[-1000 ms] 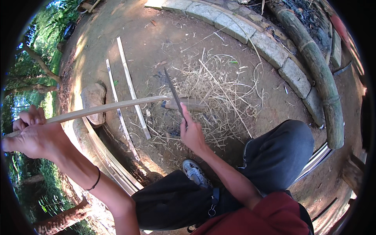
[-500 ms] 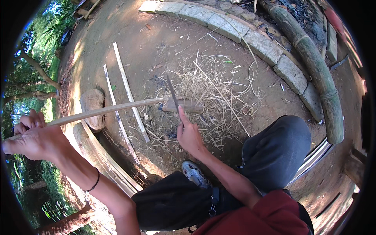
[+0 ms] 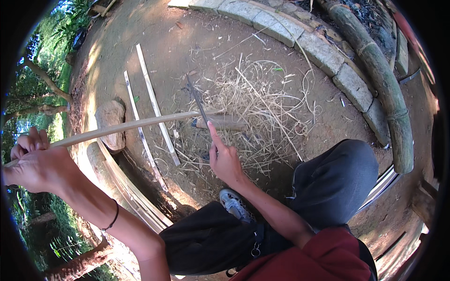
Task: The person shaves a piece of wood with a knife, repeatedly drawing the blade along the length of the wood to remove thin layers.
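Observation:
At the far left, my left hand (image 3: 37, 164) is closed around the near end of a long pale bamboo strip (image 3: 124, 125). The strip reaches rightward to a brown wooden block (image 3: 229, 123) lying on the ground. My right hand (image 3: 226, 161) is closed on a knife, its index finger stretched along the back of the thin dark blade (image 3: 195, 96). That blade crosses the strip near its far end, tip pointing away and to the left. The knife's handle is hidden inside my fist.
A heap of pale shavings (image 3: 262, 98) surrounds the block. Two split strips (image 3: 152, 98) lie left of it, near a stone (image 3: 112, 122). More strips (image 3: 136, 201) rest at lower left. Behind and right curve stone blocks (image 3: 323, 54) and a thick bamboo pole (image 3: 379, 70).
The knife blade now leans further left, its tip shifted left and away. My left hand still grips the strip in nearly the same place. The whole view has shifted slightly.

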Action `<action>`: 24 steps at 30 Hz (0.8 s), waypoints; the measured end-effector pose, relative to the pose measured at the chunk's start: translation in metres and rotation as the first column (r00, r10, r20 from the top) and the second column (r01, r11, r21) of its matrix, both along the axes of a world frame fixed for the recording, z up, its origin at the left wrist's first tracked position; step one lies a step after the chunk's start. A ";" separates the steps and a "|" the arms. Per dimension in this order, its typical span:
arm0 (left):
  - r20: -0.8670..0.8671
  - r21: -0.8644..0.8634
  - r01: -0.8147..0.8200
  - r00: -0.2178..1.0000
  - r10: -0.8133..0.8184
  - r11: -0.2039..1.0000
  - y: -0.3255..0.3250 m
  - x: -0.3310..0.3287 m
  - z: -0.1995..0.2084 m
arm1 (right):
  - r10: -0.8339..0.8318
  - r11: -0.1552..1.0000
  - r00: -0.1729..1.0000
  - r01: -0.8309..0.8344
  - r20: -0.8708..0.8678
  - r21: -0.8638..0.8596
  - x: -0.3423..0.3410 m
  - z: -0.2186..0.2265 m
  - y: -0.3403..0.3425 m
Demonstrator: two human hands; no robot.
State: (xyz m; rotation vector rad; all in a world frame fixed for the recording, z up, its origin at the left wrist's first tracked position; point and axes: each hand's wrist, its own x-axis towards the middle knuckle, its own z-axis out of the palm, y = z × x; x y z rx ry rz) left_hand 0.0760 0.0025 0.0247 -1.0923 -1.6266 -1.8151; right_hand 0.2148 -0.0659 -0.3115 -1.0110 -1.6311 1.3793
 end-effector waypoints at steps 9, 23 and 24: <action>0.125 0.071 0.066 0.989 -0.074 0.995 0.000 -0.016 0.006 | -0.003 0.995 0.985 0.019 0.171 -0.095 0.002 -0.041 0.001; 0.032 0.059 0.096 0.995 -0.098 0.994 0.001 -0.040 0.006 | 0.017 0.989 0.928 0.040 0.373 -0.145 0.012 -0.091 -0.018; 0.038 0.092 0.056 0.997 -0.060 0.994 0.005 -0.043 0.007 | 0.013 0.981 0.914 0.066 0.406 -0.180 0.015 -0.103 -0.018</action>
